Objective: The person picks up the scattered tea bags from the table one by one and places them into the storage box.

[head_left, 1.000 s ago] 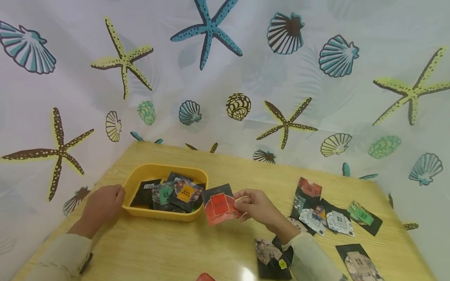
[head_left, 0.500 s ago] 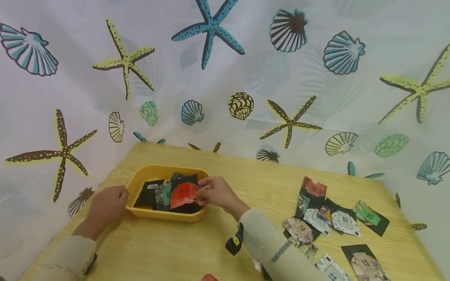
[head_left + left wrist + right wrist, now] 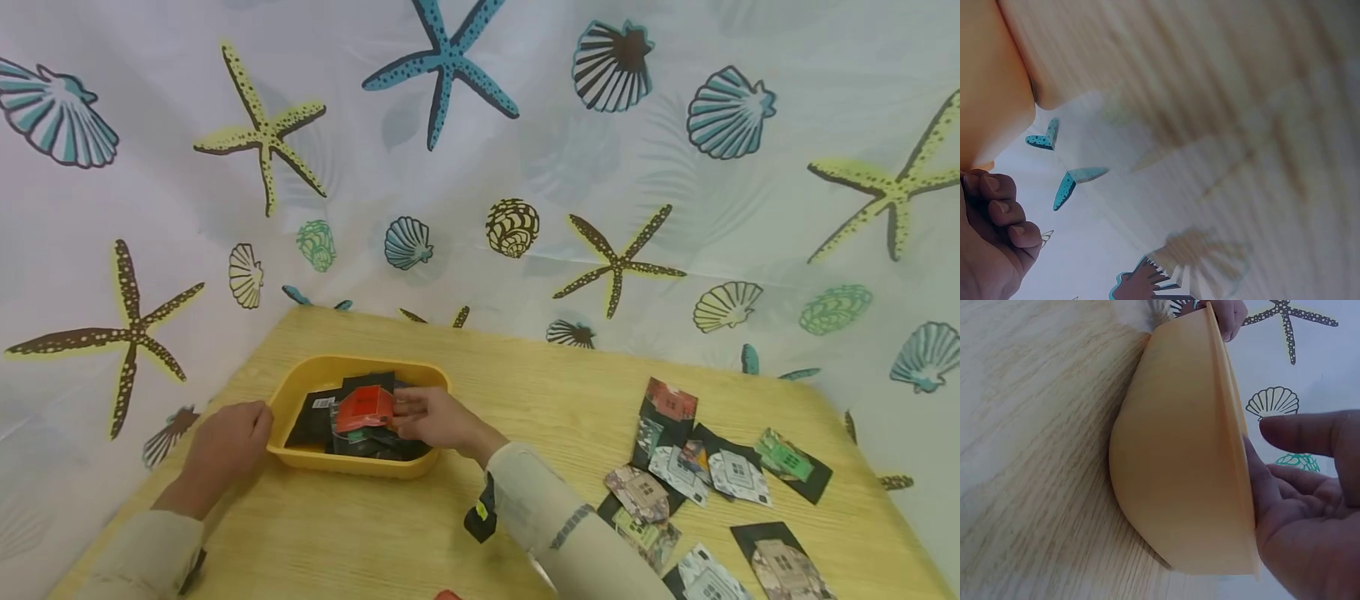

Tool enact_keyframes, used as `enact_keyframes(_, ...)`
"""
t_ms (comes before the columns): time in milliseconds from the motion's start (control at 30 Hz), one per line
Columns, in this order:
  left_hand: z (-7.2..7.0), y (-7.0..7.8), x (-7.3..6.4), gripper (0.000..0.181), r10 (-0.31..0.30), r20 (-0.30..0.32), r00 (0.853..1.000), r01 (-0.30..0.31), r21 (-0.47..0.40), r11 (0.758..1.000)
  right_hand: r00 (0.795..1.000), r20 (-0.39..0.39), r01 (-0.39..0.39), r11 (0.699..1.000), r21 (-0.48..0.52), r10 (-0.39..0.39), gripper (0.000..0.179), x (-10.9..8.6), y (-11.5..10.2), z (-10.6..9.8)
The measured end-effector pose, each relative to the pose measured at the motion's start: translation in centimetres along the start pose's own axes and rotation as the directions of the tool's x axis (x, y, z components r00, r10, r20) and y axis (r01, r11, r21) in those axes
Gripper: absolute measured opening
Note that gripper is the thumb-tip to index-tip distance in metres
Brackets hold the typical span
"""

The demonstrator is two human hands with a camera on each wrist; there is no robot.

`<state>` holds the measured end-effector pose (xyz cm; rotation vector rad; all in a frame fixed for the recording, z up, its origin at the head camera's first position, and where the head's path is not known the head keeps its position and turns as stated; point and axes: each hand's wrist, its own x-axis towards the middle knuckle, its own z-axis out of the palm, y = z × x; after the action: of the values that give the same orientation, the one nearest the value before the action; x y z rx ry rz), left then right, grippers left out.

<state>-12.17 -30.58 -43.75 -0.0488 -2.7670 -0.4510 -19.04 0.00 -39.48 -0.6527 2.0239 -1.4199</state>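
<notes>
The yellow plastic bin [image 3: 352, 468] stands at the left of the table with several black packets [image 3: 311, 423] in it. My left hand [image 3: 228, 446] grips its left rim with curled fingers; in the left wrist view those fingers [image 3: 1007, 209] are bent below the bin's rim. A red-and-black packet [image 3: 366, 407] lies on top of the others. My right hand [image 3: 442, 421] reaches over the right rim with its fingertips beside that packet. In the right wrist view the thumb [image 3: 1300, 433] is spread away from the fingers, which dip behind the rim.
Several packets with white, green, red and brown labels lie loose on the right of the table [image 3: 525, 367], among them a green-labelled packet [image 3: 793, 465] and a brown one [image 3: 783, 560]. A small red thing [image 3: 447, 595] shows at the front edge. A shell-and-starfish curtain [image 3: 465, 175] stands behind.
My right hand has carried the red-and-black packet left into the bin and let go of it on the pile. The left hand has stayed at the bin's rim.
</notes>
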Motion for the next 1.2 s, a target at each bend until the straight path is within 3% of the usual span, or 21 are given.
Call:
enact_keyframes(133,0.1,0.0,-0.2,0.042,-0.008,-0.001,1.0,0.008,0.004,1.0,0.998,0.044,0.046,0.998,-0.049,-0.044,0.056,-0.7,0.0,-0.2)
enact_keyframes(267,0.5,0.2,-0.5,0.042,-0.02,0.004,1.0,0.02,0.003,1.0,0.993,0.068,0.104,0.982,-0.157,-0.094,0.048,-2.7,-0.1,-0.5)
enact_keyframes(400,0.7,0.3,-0.6,0.043,-0.023,0.014,1.0,0.023,-0.002,1.0,0.983,0.107,0.171,0.953,-0.252,-0.148,0.037,-5.4,0.0,-0.8)
enact_keyframes(533,0.7,0.4,-0.6,0.042,-0.021,0.025,0.999,0.021,0.008,1.0,0.973,0.175,0.198,0.936,-0.292,-0.151,0.034,-8.9,0.3,-1.0)
enact_keyframes(600,0.6,0.4,-0.6,0.042,-0.022,0.026,0.999,0.022,0.018,1.0,0.962,0.231,0.221,0.914,-0.341,-0.147,0.034,-10.5,0.7,-0.9)
enact_keyframes(667,0.5,0.4,-0.6,0.042,-0.023,0.027,0.999,0.022,0.026,0.999,0.943,0.299,0.265,0.868,-0.419,-0.144,0.036,-11.7,1.5,-0.9)
enact_keyframes(800,0.4,0.4,-0.5,0.042,-0.022,0.032,0.999,0.021,0.029,0.999,0.894,0.431,0.381,0.71,-0.592,-0.12,0.041,-12.6,5.1,-0.7)
enact_keyframes(867,0.3,0.4,-0.5,0.042,-0.017,0.032,0.999,0.016,0.034,0.999,0.879,0.468,0.405,0.66,-0.633,-0.09,0.044,-12.7,6.9,-0.4)
enact_keyframes(967,0.4,0.1,-0.7,0.041,-0.014,0.036,0.999,0.012,0.05,0.999,0.859,0.504,0.449,0.612,-0.651,-0.094,0.044,-13.3,8.3,0.3)
enact_keyframes(1033,0.4,-0.1,-0.8,0.04,-0.01,0.03,0.999,0.008,0.066,0.998,0.853,0.51,0.471,0.587,-0.659,-0.113,0.043,-14.0,7.8,0.9)
enact_keyframes(1133,0.3,-0.2,-0.6,0.041,0.002,0.002,1.0,-0.003,0.063,0.998,0.833,0.525,0.535,0.501,-0.68,-0.176,0.044,-14.5,7.0,1.5)
enact_keyframes(1200,0.2,-0.1,-0.2,0.041,0.021,-0.026,0.999,-0.019,0.062,0.998,0.83,0.525,0.545,0.474,-0.692,-0.187,0.044,-14.4,6.6,1.7)
